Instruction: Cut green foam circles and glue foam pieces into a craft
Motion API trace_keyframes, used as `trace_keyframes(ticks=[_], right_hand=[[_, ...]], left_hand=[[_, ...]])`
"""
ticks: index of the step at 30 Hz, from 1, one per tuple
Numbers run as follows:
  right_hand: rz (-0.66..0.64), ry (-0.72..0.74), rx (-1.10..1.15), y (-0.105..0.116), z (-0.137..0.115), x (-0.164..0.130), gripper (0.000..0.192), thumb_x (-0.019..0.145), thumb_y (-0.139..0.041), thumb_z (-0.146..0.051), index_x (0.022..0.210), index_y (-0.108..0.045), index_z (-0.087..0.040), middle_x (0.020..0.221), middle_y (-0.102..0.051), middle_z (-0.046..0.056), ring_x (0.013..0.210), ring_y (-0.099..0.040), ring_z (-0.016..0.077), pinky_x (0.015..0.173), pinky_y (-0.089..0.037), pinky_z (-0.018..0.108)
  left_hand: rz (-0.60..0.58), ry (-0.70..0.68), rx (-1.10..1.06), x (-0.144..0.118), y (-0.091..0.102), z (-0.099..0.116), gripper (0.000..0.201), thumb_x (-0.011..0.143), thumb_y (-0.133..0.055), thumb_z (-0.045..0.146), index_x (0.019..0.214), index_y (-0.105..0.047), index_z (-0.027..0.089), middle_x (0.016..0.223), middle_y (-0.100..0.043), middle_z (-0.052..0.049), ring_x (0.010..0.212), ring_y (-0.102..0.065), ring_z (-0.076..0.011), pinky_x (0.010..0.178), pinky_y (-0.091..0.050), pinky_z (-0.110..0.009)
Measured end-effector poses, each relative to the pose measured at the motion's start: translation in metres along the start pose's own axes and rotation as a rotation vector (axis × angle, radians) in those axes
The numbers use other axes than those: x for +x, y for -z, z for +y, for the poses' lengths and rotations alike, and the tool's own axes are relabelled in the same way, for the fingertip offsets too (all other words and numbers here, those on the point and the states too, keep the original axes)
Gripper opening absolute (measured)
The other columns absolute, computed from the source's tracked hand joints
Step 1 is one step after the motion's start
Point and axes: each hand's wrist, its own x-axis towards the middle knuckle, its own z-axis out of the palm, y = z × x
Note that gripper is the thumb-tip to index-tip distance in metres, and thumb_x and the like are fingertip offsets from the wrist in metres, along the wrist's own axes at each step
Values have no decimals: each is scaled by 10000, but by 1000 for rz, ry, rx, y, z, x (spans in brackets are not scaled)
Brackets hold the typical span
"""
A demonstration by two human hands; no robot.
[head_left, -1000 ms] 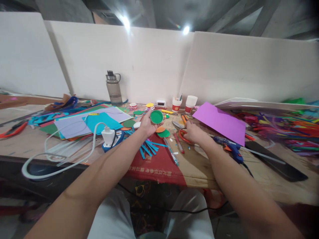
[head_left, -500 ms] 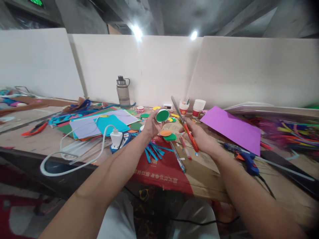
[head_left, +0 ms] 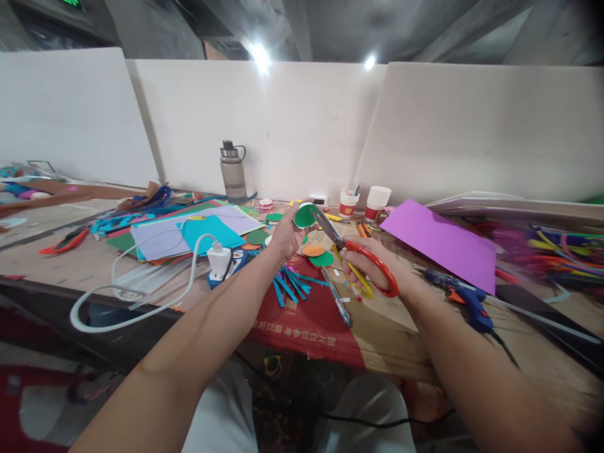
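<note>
My left hand [head_left: 286, 234] is closed around a small round piece with a green face and white rim [head_left: 304, 216], held above the table. My right hand [head_left: 370, 259] grips scissors [head_left: 342, 242] with one red and one yellow handle loop. The blades point up and left, and their tips reach the right edge of the green face; whether they touch it I cannot tell. Below the hands lie an orange disc [head_left: 314, 250], a green disc [head_left: 323, 259], fringed blue paper strips [head_left: 292, 286] and a pen [head_left: 337, 296].
Left are coloured paper sheets [head_left: 158, 240], a white plug [head_left: 219, 259] with its cable, and orange-handled pliers [head_left: 66, 242]. A grey bottle [head_left: 233, 173] and paper cups [head_left: 377, 202] stand at the back. Purple paper [head_left: 443, 245] and a blue glue gun [head_left: 472, 305] lie right.
The scissors have turned in my right hand from upright to slanting left, and their tips have come over to the green round piece. My left hand has barely moved.
</note>
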Motion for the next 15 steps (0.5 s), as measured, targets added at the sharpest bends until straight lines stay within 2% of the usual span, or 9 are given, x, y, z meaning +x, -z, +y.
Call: trace_keyframes(ticks=[5, 9, 15], right_hand=[[44, -50, -14, -3, -6, -1, 212, 814, -586, -347, 677, -467, -238, 521, -532, -30, 389, -515, 123, 333, -429, 241], [42, -52, -9, -3, 1, 1, 203, 820, -578, -347, 686, -469, -240, 531, -528, -33, 385, -502, 122, 323, -424, 244], [27, -21, 36, 0, 11, 4, 194, 850, -541, -348, 705, -479, -235, 590, -553, -26, 417, -514, 122, 347, -438, 247]], left_hand=[[-33, -10, 72, -4, -4, 0, 318, 931, -496, 344, 1107, -688, 161, 1005, -752, -92, 1070, -670, -221, 917, -510, -336], [-27, 3, 89, -6, -7, 0, 301, 927, -500, 336, 1045, -707, 150, 1031, -747, -106, 1096, -660, -238, 927, -503, -346], [-21, 107, 35, -5, -7, 0, 362, 947, -471, 382, 1142, -670, 152, 1056, -742, -116, 1038, -683, -230, 911, -527, -365]])
